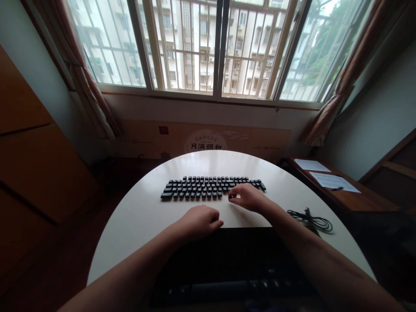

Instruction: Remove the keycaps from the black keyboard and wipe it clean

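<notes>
Black keycaps (198, 189) lie in several rows on a white round table (136, 225), laid out like a keyboard. At the right end of the nearest row, my right hand (248, 197) pinches a small black keycap (230, 198) between thumb and fingers, low over the tabletop. My left hand (201, 221) rests curled in front of the rows, its thumb alongside the fingers; nothing shows in it, though the palm is hidden. Below both hands is a dark keyboard (227, 251), mostly in shadow, with a few keys faintly visible along its near part.
A coiled black cable (320, 223) lies on the table beside my right forearm. Farther right, a wooden desk (373, 201) holds paper sheets (338, 181) and a dark pen (337, 188). A printed cardboard box (146, 134) stands behind the table, under the barred window (195, 52).
</notes>
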`<state>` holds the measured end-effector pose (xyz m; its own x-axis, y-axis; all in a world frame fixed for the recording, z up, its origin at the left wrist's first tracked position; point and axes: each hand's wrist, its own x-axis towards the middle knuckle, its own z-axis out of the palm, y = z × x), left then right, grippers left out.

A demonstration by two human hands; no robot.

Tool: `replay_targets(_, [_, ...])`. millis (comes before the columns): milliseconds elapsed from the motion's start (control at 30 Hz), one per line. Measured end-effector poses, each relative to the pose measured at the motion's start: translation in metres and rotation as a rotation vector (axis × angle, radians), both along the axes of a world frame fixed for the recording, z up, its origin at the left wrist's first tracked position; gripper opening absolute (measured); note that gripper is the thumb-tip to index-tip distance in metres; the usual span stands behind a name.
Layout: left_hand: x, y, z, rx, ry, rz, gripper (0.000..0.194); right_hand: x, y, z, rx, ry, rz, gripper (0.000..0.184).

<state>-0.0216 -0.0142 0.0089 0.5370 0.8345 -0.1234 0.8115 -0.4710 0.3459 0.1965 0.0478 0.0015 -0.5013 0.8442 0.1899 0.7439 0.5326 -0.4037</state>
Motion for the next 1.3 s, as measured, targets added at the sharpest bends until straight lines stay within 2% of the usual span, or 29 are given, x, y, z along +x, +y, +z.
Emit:
replay_targets(400, [0.000, -0.002, 0.003, -0.016, 0.021, -0.011, 0.036, -0.005, 0.010, -0.025, 0.003, 0.033, -0.094, 0.020])
replay_targets(600, [-0.001, -0.002, 0.003, -0.004, -0.008, -0.004, 0.036, -0.008, 0.007, -0.025, 0.030, 0.046, -0.129, 0.011])
replay_targets(1133, [0.002, -0.004, 0.008, -0.034, -0.010, -0.002, 0.040, -0.017, 0.007, -0.029, 0.100, 0.053, -0.184, 0.012])
replay_targets(1233, [0.002, -0.004, 0.008, -0.024, -0.009, -0.006, 0.041, -0.017, 0.005, -0.023, 0.148, 0.064, -0.191, 0.015])
replay_targets(1300, [0.002, -0.004, 0.007, -0.020, -0.015, -0.010, 0.040, -0.015, 0.002, -0.013, 0.196, 0.077, -0.200, 0.013])
